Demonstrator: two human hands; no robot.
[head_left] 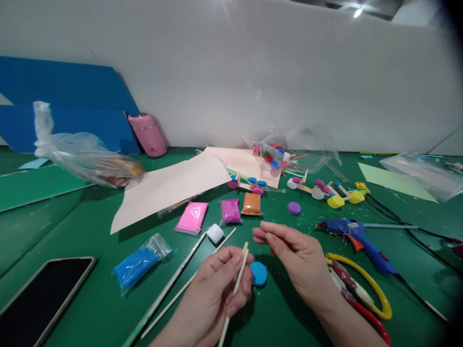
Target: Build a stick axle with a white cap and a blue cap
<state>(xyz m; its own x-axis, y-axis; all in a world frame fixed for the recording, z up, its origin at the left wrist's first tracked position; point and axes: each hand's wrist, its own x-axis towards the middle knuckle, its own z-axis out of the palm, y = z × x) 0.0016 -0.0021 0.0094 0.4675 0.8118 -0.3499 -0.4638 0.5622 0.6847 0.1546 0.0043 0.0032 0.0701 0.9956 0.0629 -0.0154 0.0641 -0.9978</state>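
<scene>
Green table (72,221); left hand (220,284) is pinching thin stick (239,275), risking a snap if squeezed; right hand (296,255) is curling, contents unclear.

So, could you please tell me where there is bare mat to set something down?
Bare mat lies between the phone, the blue clay bag and the paper sheet. It is crowded beyond the left hand's stick, among clay packs, and beside the glue gun.

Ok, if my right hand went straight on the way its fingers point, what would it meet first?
Probably the magenta clay packet, up and left of the right hand; the white block lies just below that line. Depth is unclear.
</scene>
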